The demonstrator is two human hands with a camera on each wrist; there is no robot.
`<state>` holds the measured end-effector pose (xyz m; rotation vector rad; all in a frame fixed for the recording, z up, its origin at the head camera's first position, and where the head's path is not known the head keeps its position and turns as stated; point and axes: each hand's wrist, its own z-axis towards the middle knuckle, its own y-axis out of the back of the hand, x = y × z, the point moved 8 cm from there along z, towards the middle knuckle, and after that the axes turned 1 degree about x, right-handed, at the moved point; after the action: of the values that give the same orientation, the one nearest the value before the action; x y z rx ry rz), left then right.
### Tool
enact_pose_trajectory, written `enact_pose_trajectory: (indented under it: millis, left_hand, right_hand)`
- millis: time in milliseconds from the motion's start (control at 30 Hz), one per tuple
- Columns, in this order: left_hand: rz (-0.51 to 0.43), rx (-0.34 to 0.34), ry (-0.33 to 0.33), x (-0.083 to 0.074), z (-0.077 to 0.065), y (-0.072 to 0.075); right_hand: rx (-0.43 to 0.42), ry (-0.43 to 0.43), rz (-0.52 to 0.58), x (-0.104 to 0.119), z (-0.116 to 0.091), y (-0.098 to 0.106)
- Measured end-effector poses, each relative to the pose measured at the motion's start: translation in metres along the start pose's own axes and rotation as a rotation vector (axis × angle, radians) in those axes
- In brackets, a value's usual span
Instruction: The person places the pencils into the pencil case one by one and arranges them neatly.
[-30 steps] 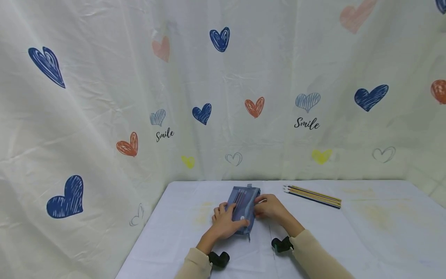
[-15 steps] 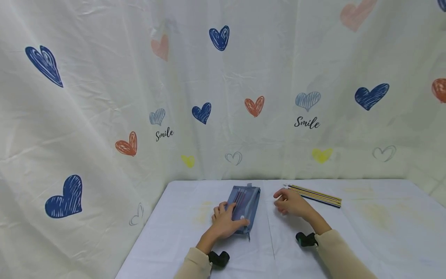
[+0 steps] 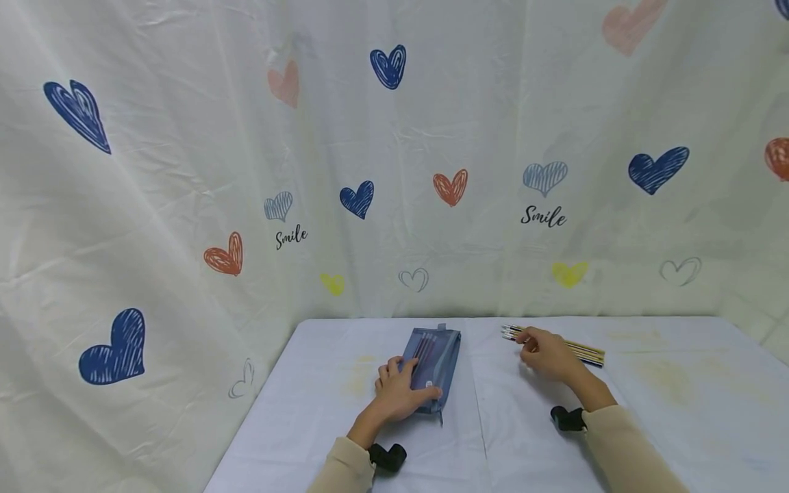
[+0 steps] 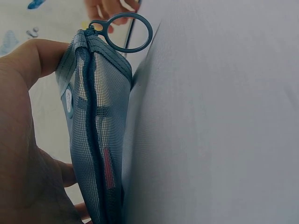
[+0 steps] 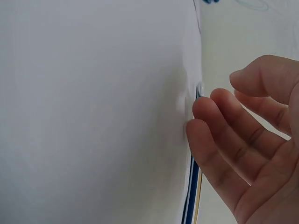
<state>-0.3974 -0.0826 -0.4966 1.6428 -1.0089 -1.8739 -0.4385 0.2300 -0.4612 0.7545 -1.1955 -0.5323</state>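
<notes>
The head view has a blue pouch (image 3: 439, 359) on the worktop (image 3: 431, 455) under the left hand (image 3: 397, 397), fingers spread; the right hand (image 3: 550, 354) has shifted to the pencils (image 3: 585, 352). Left wrist shows mesh and a ring pull (image 4: 150, 31); right wrist, bent fingers, thumb apart.

This looks like a small curtained-off filming nook: white drapes (image 3: 185, 171) printed with hearts (image 3: 357, 200) and the word "Smile" (image 3: 543, 217) hang behind and beside a white-covered worktop (image 3: 690, 383), and black wrist-worn cameras (image 3: 387, 459) show over it. Whether it stands in a home or elsewhere cannot be told.
</notes>
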Motion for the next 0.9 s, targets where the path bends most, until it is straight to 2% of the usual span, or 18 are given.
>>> enact_pose_trajectory:
  millis: [100,267,500,900]
  left_hand:
    - [-0.003,0.001,0.005,0.0,0.0,0.0]
    - [-0.003,0.001,0.003,-0.001,-0.001,0.0]
    - [-0.003,0.003,-0.005,-0.003,-0.002,0.001]
    - [-0.012,0.004,-0.004,-0.003,-0.002,0.003]
  right_hand:
    - [-0.041,-0.003,-0.108,-0.006,-0.001,0.011]
    - [-0.057,-0.031,-0.197,-0.018,-0.003,0.024]
    - [-0.038,-0.084,-0.216,-0.029,-0.007,0.033]
    - [-0.003,-0.08,-0.274,-0.038,-0.007,0.034]
